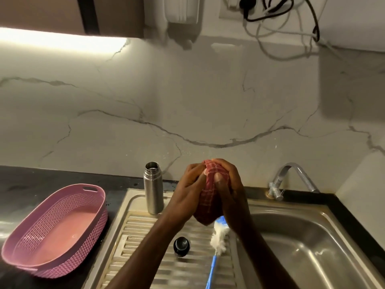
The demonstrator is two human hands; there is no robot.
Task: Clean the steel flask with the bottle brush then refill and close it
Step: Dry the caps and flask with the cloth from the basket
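The flask stands open and upright on the ribbed part of the sink, just beside the left hand. It looks easy to knock over if an elbow bumps it. The cap lies on the ridges and could roll off. The brush lies near the edge of the deep bowl and might slip in.

Both hands are curled around a red checked cloth; the left hand and the right hand squeeze it between them.

Counting from the left: one pink basket, one flask, one cap, one cloth, one brush, one tap.
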